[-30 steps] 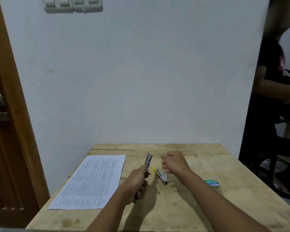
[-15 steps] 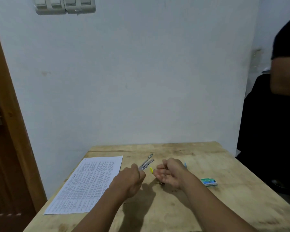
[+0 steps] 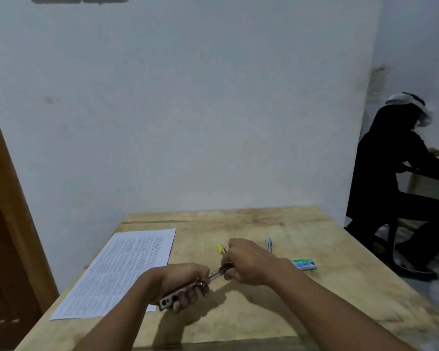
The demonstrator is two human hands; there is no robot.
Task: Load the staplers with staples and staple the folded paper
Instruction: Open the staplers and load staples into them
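On the bare light wooden table [image 3: 276, 315], the left hand [image 3: 180, 281] has its fingers curled tightly round the rear half of a slim silver metal stapler [image 3: 179, 296], held just above the tabletop with its back end towards the camera. The stapler's bright metal front sticks out of the fist towards the right hand [image 3: 249, 262], whose fingers and thumb are bunched and pinch that front end. Whether staples sit in its channel cannot be told, as the hands cover most of it.

Just behind the right hand, a second stapler with a yellow tip [image 3: 219, 249] shows only partly, its body hidden by the knuckles. A third, pale blue stapler [image 3: 268, 244] lies near the right wrist, on its far side.

A small green and white cardboard staple box [image 3: 304, 264] lies flat on the table to the right of the right forearm, apart from it. Its contents are not visible.

A white sheet of printed paper [image 3: 122, 269] lies flat along the table's left side, its near corner under the left hand.

To the right, beyond the table, a person in black clothing [image 3: 390, 173] sits at another wooden table. A brown wooden door frame [image 3: 8, 198] stands at the left, against the pale wall [image 3: 188, 110].
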